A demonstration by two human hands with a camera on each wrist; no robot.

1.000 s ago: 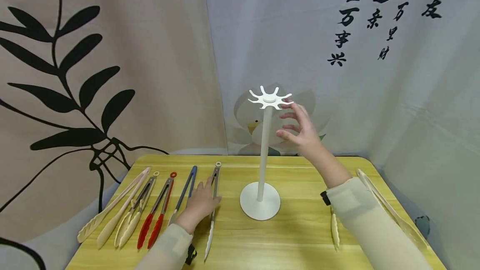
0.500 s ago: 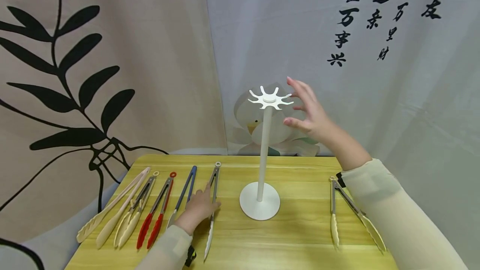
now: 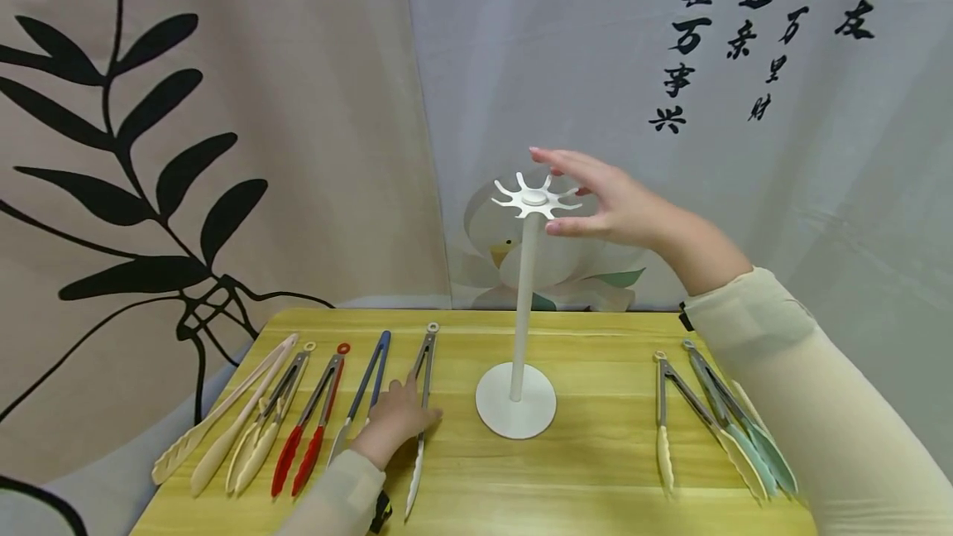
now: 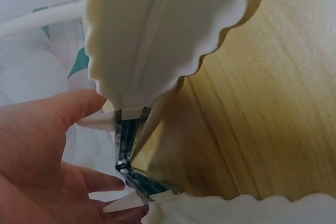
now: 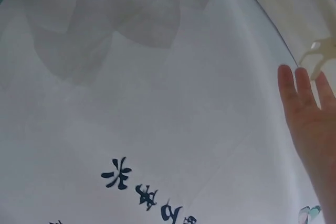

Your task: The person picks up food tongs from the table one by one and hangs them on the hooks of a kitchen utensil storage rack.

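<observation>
A white stand [image 3: 524,313] rises from a round base, topped by a ring of curved hooks [image 3: 533,198]. My right hand [image 3: 606,197] hovers at the right of these hooks, fingers above and thumb below; whether it touches them I cannot tell. In the right wrist view its fingers [image 5: 304,95] look straight. My left hand [image 3: 398,416] lies over metal tongs with white scalloped tips [image 3: 415,478], index finger outstretched along them. The left wrist view shows the thumb beside one white tip [image 4: 157,30] and other fingers near the pivot, loosely spread.
Left of my left hand lie blue-handled tongs [image 3: 370,375], red-tipped tongs [image 3: 313,420], cream-tipped tongs [image 3: 271,420] and long beige tongs [image 3: 223,416]. Right of the stand lie more cream-tipped tongs [image 3: 664,437] and teal-tipped tongs [image 3: 744,428]. A printed curtain [image 3: 335,147] hangs behind the table.
My right hand first drew back from the hooks, rose, then came left over their edge. The sleeve's shift uncovered the tongs at right. My left hand stayed nearly still.
</observation>
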